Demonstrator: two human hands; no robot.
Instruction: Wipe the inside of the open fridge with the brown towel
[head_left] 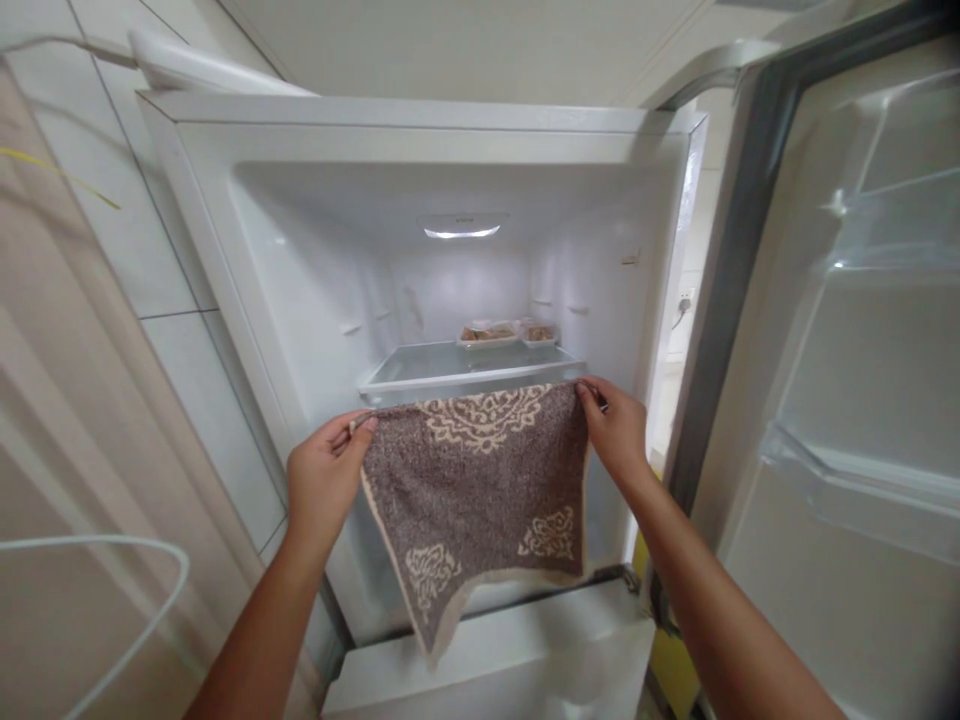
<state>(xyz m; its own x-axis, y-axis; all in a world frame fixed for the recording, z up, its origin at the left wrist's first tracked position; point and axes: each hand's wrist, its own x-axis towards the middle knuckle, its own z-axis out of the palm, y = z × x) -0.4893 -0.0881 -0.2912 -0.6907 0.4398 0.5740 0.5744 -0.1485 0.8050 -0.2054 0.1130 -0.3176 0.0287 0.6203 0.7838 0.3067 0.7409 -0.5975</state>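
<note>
A brown towel (pixel 480 490) with cream ornaments hangs spread in front of the open fridge compartment (pixel 300 290). My left hand (pixel 324 478) pinches its upper left corner. My right hand (pixel 616 425) pinches its upper right corner, close to the front edge of the glass shelf (pixel 420 375). The towel's lower edge droops to a point at the lower left, just above the closed lower door (pixel 525 650). Both hands are closed on the cloth.
At the back of the shelf sit two shallow trays of food (pixel 489 334). The fridge door (pixel 870 330) stands open at the right with clear door bins. A tiled wall (pixel 112 220) is at the left, with a white wire (pixel 112 590) low down.
</note>
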